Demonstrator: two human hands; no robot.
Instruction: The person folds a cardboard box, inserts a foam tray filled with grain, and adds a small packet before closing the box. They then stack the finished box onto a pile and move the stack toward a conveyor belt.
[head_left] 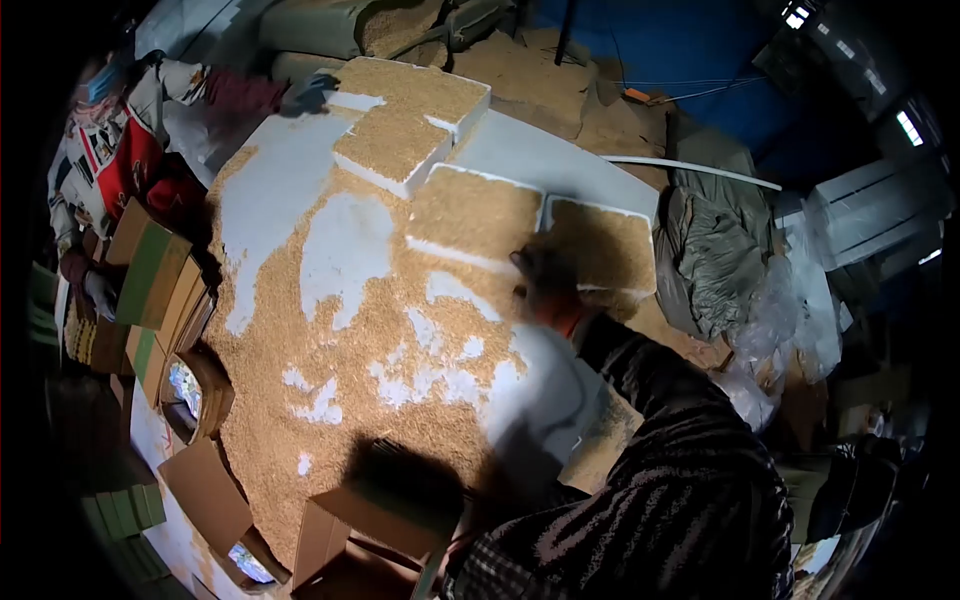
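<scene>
My right hand (pixel 550 288), dark and in shadow, reaches out from a striped dark sleeve (pixel 680 420). It is at the near edge of two white trays filled level with sawdust-like tan material: the left tray (pixel 475 215) and the right tray (pixel 600 245). Its fingertips point left, by the left tray's near right corner. Shadow and blur hide whether they grip the rim. My left hand is not visible. Loose tan material (pixel 330 390) lies spread over the white tabletop (pixel 345 245) around the trays.
More filled white trays (pixel 400 125) stand at the back. At the left, a person's gloved hand (pixel 310 92) reaches to the table. Cardboard boxes (pixel 205 490) line the left edge; an open box (pixel 365 565) stands in front. Plastic-wrapped bundles (pixel 725 250) are at the right.
</scene>
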